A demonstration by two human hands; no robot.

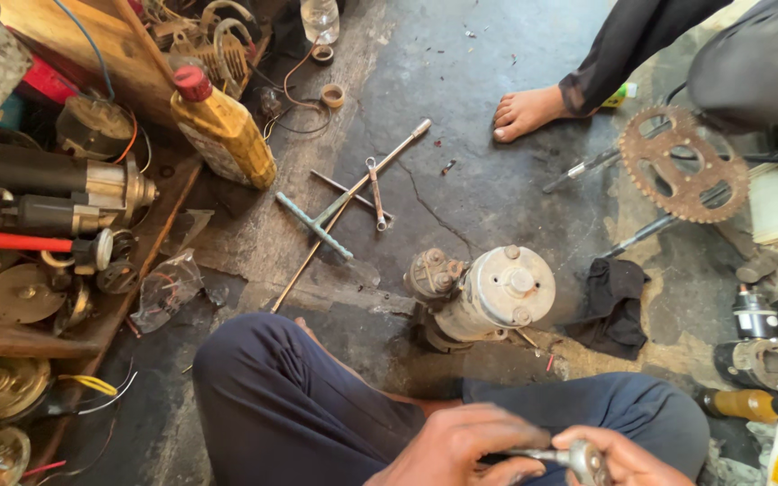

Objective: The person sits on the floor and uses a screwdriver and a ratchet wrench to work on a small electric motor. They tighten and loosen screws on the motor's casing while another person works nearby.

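Both hands sit low at the frame's bottom edge, close together over my crossed legs. Left hand (461, 447) is curled around the shaft of a small metal tool (562, 456); right hand (619, 459) is closed on its rounded head end. Tool lies level between them, just above my dark trousers (299, 405).

Ahead on the cracked concrete floor (461, 81) stands a grey starter motor (488, 292), end cap up, with a black rag (612, 301) just beside it. Farther out lie a T-handled wrench (317, 227) and thin rods.

Yellow oil bottle (224, 129) with red cap leans at upper left, label pale and rectangular. Rusty sprocket (683, 164) lies at right, near another person's bare foot (526, 112).
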